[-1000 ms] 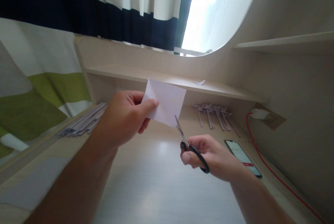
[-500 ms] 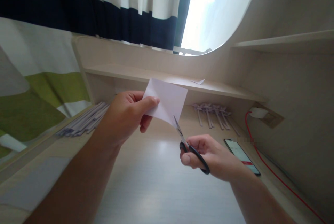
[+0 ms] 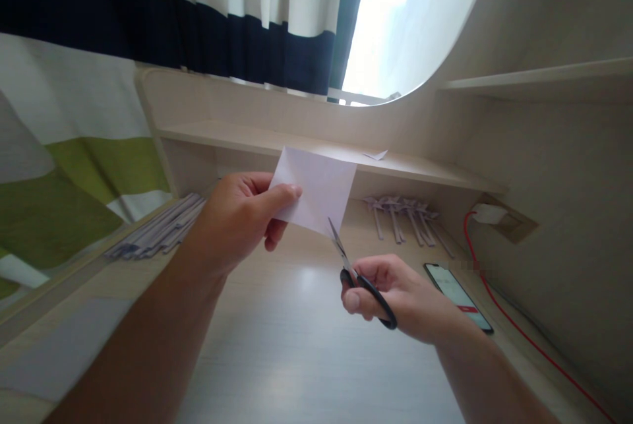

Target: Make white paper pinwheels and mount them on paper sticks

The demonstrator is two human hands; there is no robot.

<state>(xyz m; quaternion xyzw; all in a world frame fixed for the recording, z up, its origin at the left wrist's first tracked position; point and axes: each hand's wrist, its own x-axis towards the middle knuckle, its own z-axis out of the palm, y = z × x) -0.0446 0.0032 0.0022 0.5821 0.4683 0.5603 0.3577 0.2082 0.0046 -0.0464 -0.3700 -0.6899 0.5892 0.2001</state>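
While our left hand [image 3: 243, 210] clamps a square white paper [image 3: 316, 186] between thumb and fingers, the sheet stretches right from them, thin, plain and straight-edged. Our right hand [image 3: 398, 295] wraps its fingers round black-handled scissors [image 3: 346, 260], whose tip overlaps the paper's lower right corner. Beyond those right fingers lie paper pinwheels [image 3: 404, 205].

A pale desk [image 3: 306, 325] holds a phone [image 3: 459, 297], paper sticks [image 3: 161, 229], a sheet [image 3: 69, 345] and apparent paper pinwheels [image 3: 394, 205]; a paper scrap [image 3: 377, 155] lies on the shelf [image 3: 222, 135].
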